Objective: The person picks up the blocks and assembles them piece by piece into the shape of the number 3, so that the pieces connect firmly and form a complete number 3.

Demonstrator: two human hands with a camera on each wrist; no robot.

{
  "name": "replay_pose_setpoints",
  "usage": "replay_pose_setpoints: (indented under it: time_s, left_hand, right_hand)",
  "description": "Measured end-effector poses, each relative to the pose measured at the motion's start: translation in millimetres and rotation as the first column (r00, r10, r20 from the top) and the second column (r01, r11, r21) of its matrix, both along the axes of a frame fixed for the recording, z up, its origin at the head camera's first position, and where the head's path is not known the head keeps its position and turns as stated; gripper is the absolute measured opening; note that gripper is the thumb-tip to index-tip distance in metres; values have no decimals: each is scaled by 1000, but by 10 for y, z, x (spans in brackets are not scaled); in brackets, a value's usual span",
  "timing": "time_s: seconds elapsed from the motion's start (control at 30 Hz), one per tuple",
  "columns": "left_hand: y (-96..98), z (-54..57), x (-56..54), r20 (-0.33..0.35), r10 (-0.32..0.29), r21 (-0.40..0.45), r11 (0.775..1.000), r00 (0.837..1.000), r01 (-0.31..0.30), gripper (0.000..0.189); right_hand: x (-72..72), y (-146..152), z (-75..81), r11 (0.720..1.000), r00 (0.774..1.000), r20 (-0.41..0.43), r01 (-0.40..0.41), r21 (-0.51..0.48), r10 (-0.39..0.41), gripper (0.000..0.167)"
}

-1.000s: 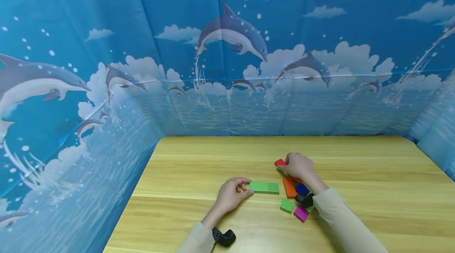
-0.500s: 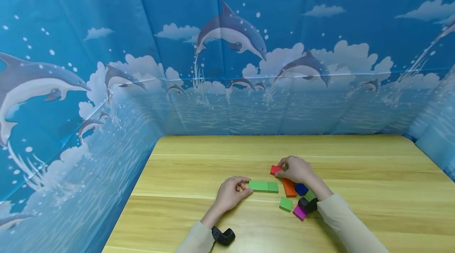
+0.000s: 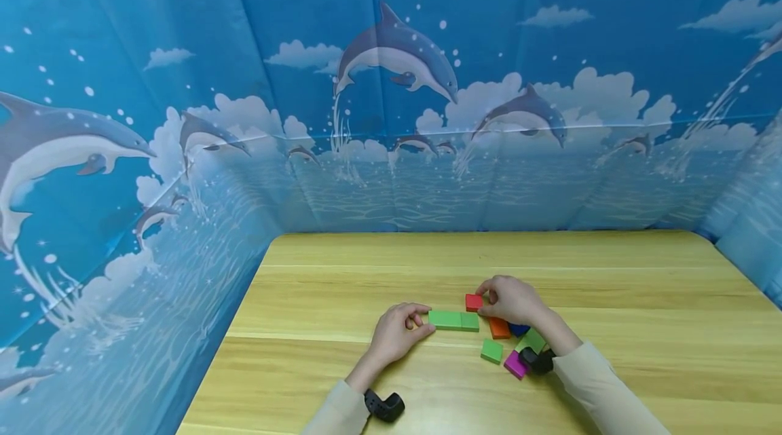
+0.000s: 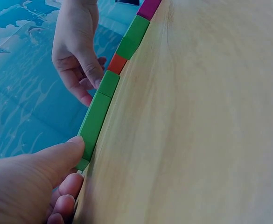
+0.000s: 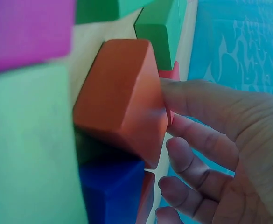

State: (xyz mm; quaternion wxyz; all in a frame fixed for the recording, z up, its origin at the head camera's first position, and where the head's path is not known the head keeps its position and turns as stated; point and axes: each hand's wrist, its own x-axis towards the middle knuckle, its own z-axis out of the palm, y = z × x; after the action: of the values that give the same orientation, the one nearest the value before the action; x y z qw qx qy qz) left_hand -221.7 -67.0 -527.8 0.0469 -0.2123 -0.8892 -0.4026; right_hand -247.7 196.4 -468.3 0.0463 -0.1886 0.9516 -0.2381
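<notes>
My left hand point(image 3: 397, 333) pinches the left end of a long green block point(image 3: 444, 319) between thumb and forefinger. A shorter green block point(image 3: 470, 322) stands end to end with it, forming a straight row. My right hand point(image 3: 513, 299) pinches a small red block point(image 3: 473, 302) just behind the row's right end. In the right wrist view, an orange block point(image 5: 113, 88) partly hides the red block point(image 5: 174, 72); the thumb reaches in behind it. The remaining fingers of that hand are bent and hold nothing.
Close to the right forearm lie a blue block point(image 3: 519, 330), a green block point(image 3: 533, 340) and a magenta block point(image 3: 515, 365). Another green block point(image 3: 491, 350) lies in front of the row. A dolphin-printed curtain point(image 3: 391, 184) borders the wooden table point(image 3: 342, 272).
My right hand has drawn the red block toward me and slightly left, up to the back of the green row. The left hand stays at the long green block.
</notes>
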Motion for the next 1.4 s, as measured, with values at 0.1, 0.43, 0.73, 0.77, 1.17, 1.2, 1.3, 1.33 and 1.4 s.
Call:
replay_pose_setpoints:
  time_s: [0.1,0.43,0.73,0.77,1.17,1.2,1.3,1.33,1.4]
  left_hand:
    - [0,-2,6,9,3,4,1000,1000,-3,32]
    - [-4,13,4,16,5,6,1000,1000,-5,32]
    - [-4,40,12,10,3,1,1000,1000,-3,32]
    - [-3,42,14,11,3,1,1000,1000,-4,32]
    - [2,54,34,28,2,5,1000,1000,-2,32]
    - [3,53,35,30,2,4,1000,1000,-2,32]
    - [9,52,39,35,1,4,1000,999,-2,32]
    - [10,52,40,37,1,5,1000,999,-2,32]
    - [12,51,40,32,1,6,1000,999,-1,33]
  right_hand:
    - [17,2,2,1000,1000,2,-10,0,10,28]
    - [37,-2,15,999,999,-6,-33,-3,33,29]
    - [42,-10,20,999,999,-9,-41,3,41,28]
    - [44,-10,21,999,999,-8,-39,3,39,28]
    - [70,25,20,999,999,3,-41,-33,42,34]
    - [81,37,26,998,999,2,-40,-43,41,35]
    - [151,78,69,996,999,-28,-47,-70,45,28]
    - [187,92,90,996,998,-44,-51,-71,48,24]
    - [269,123,131,996,995,-80,-70,-60,65,14]
